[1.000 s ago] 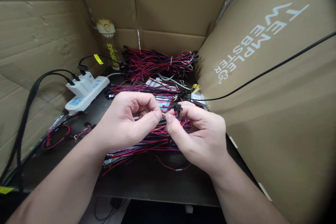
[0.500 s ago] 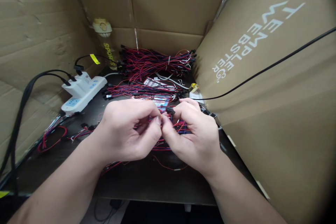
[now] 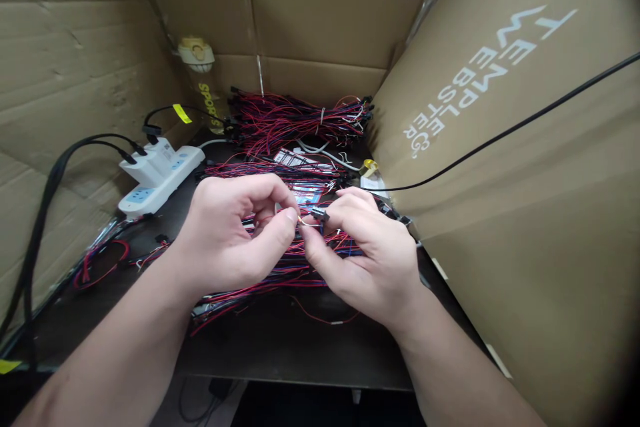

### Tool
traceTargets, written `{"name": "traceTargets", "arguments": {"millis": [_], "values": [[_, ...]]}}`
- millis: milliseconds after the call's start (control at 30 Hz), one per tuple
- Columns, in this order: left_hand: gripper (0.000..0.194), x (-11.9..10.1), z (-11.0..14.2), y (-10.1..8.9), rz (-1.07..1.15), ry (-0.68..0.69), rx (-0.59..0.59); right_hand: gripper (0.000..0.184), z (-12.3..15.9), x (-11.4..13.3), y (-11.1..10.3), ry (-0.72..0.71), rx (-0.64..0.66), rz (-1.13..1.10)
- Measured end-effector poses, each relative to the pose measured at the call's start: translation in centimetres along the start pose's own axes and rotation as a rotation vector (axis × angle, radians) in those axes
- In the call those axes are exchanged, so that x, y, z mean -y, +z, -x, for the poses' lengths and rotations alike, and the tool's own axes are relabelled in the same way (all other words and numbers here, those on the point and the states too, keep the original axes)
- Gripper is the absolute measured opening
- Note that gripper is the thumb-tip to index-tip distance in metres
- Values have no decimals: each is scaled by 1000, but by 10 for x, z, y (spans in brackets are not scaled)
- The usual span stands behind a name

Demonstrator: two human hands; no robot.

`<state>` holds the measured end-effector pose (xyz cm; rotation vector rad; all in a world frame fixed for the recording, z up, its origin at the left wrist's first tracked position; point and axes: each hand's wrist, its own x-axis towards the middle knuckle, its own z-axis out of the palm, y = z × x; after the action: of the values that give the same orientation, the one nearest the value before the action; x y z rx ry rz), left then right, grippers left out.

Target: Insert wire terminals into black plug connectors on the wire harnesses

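Observation:
My left hand (image 3: 235,237) is closed in a pinch on the end of a thin wire (image 3: 303,221). My right hand (image 3: 367,253) pinches a small black connector (image 3: 319,215) between thumb and forefinger, right beside the wire end. Both hands hover over a pile of red, blue and black wires (image 3: 280,267) lying on the dark table (image 3: 280,347). A single loose red wire (image 3: 325,317) lies just below my right hand.
A large bundle of red and black wire harnesses (image 3: 300,120) lies at the back. A white power strip (image 3: 160,173) with black cables stands left, a clear bottle (image 3: 203,80) behind it. Cardboard walls surround the table; a black cable (image 3: 500,137) crosses the right wall.
Both hands stayed together over the pile. The connector in my right hand has shifted slightly left and the wire end now shows between the two pinches.

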<state>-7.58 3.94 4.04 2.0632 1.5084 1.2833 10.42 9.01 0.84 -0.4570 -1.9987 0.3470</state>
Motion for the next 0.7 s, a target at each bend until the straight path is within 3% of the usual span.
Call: {"name": "traceTargets", "arguments": {"millis": [433, 700], "values": [[10, 4, 1, 2, 5, 44, -3, 21, 2, -2, 7, -64, -64, -27], [13, 3, -2, 2, 1, 50, 5, 15, 1, -3, 5, -96, -21, 40]]}}
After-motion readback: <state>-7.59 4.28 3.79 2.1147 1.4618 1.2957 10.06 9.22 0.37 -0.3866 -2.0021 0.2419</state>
